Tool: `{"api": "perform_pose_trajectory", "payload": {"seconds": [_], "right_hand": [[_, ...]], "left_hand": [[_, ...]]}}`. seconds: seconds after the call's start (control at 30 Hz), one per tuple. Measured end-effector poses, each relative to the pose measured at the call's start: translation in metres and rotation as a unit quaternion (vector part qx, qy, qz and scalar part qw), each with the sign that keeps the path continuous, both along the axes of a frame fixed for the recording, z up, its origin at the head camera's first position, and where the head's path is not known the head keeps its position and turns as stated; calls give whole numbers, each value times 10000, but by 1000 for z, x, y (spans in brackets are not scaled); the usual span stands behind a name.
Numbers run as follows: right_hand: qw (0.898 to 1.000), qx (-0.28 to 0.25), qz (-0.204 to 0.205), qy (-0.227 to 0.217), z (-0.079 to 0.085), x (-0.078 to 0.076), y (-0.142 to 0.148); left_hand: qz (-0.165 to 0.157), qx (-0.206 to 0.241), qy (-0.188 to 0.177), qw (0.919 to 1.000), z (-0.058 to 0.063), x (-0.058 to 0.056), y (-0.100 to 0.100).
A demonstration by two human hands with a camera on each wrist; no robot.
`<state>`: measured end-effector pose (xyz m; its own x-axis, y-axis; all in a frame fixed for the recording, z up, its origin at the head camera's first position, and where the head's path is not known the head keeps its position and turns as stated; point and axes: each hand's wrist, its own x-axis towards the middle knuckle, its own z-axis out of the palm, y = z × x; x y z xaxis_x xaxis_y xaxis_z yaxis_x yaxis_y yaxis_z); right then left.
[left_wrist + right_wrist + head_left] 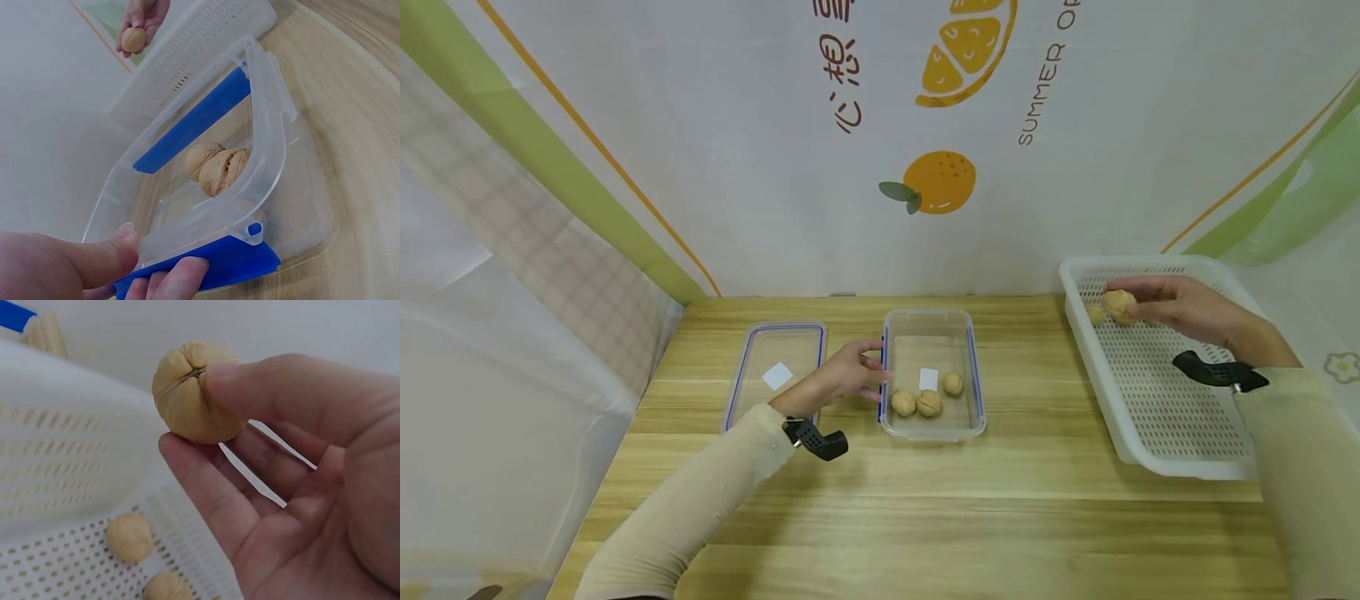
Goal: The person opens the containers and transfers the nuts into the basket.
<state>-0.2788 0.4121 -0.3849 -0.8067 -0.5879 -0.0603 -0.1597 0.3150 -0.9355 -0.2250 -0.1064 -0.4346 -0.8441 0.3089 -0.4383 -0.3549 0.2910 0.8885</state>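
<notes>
Round tan walnut (1120, 302) above white perforated plastic basket (1187, 417), right side.
Right hand (1198, 312): thumb and fingers pinch walnut. Left hand (848, 371): fingers clamped on left side of clear rectangular blue-latched plastic container (932, 315).

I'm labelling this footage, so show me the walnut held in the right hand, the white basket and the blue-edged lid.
Walnut (186, 403): right wrist view, on its shell.
White basket (1195, 467): head view, on its near wall.
Blue-edged lid (781, 348): head view, on its clear panel.
</notes>
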Motion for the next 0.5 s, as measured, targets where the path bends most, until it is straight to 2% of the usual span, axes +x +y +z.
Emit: {"api": "perform_pose_trajectory", "payload": {"seconds": [0.3, 0.5], "right_hand": [[9991, -222, 178, -322, -24, -5, 13], [9977, 0, -135, -668, -39, -6, 13]], "left_hand": [[51, -18, -1, 10000, 2, 1, 1], [78, 5, 19, 10000, 2, 1, 2]]}}
